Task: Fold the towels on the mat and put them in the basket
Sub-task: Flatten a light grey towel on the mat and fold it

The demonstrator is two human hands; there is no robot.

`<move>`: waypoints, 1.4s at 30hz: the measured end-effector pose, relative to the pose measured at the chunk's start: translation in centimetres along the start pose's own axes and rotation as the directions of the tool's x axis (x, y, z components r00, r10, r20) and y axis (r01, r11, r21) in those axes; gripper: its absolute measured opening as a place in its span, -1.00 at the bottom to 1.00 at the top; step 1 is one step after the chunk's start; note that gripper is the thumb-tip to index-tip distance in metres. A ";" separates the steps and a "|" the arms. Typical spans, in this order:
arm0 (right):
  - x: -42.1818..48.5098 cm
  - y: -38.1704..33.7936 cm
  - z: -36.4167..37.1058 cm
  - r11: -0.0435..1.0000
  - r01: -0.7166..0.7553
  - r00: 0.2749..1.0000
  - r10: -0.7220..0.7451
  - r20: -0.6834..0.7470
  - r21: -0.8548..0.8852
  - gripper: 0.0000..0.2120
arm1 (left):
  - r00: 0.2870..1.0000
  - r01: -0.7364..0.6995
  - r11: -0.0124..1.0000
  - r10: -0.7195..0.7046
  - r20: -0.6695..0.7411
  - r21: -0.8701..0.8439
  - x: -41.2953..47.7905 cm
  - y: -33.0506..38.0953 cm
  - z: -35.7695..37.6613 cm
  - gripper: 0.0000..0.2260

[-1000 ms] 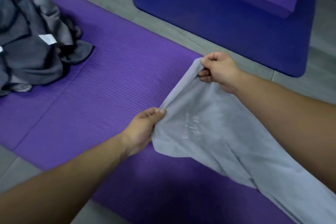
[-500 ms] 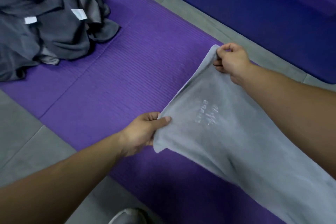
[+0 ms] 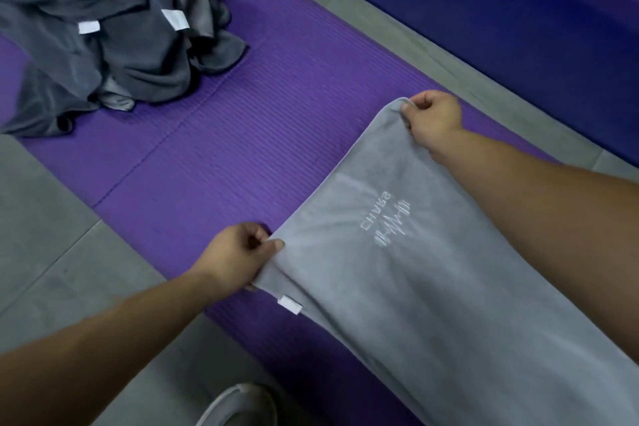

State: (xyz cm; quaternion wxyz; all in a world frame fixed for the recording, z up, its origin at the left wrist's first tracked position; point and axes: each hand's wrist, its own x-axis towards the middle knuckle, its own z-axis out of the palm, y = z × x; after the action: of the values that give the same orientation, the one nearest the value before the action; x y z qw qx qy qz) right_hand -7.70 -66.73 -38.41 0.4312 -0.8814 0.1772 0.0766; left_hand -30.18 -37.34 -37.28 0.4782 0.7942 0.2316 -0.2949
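Observation:
A light grey towel with white embroidery and a small white tag stretches from the centre to the lower right over the purple mat. My left hand pinches its near corner, thumb on top. My right hand grips the far corner, fingers curled round the edge. The edge between my hands is held taut. A heap of dark grey towels with white tags lies on the mat at the upper left. No basket is in view.
A dark blue mat lies on the grey tiled floor at the upper right. A grey shoe tip shows at the bottom edge, beside the purple mat.
The view has shifted so the towel heap sits more to the right. My hands have drawn further apart along the towel's edge, which now lies flatter, and its white tag has come into view.

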 end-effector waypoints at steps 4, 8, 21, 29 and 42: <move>0.2 -0.3 0.4 0.990 0.043 0.998 -0.049 -0.040 -0.135 -0.89 | 0.999 0.005 0.994 0.000 -0.045 0.111 -0.5 -1.2 -0.3 -0.72; 0.3 -0.9 -0.2 0.964 0.108 0.994 -0.112 -0.002 -0.242 -0.87 | 0.998 -0.011 0.984 -0.001 0.064 0.181 -0.1 -1.7 -1.0 -0.82; -0.4 -2.6 0.9 0.979 -0.054 0.996 0.039 0.079 0.195 -0.75 | 0.991 0.135 0.980 -0.136 0.001 -0.148 -0.3 -2.8 -2.7 -0.83; -1.0 -4.6 -0.6 0.874 -0.313 0.949 0.271 0.162 0.371 -0.87 | 0.963 -0.003 0.932 0.100 0.250 -0.362 -2.8 -0.6 -3.5 -0.73; -7.6 0.5 -14.1 0.911 -0.194 0.981 0.190 0.048 0.365 -0.85 | 0.798 -0.016 0.946 0.207 0.566 -0.324 -9.5 11.2 9.6 -0.79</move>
State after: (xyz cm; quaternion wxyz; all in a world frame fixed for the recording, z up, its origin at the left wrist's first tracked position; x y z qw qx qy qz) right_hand -15.22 -76.24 -27.91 0.5800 -0.7628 0.2716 0.0890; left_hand -32.08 -51.62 -27.24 0.6591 0.5914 0.0653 -0.4600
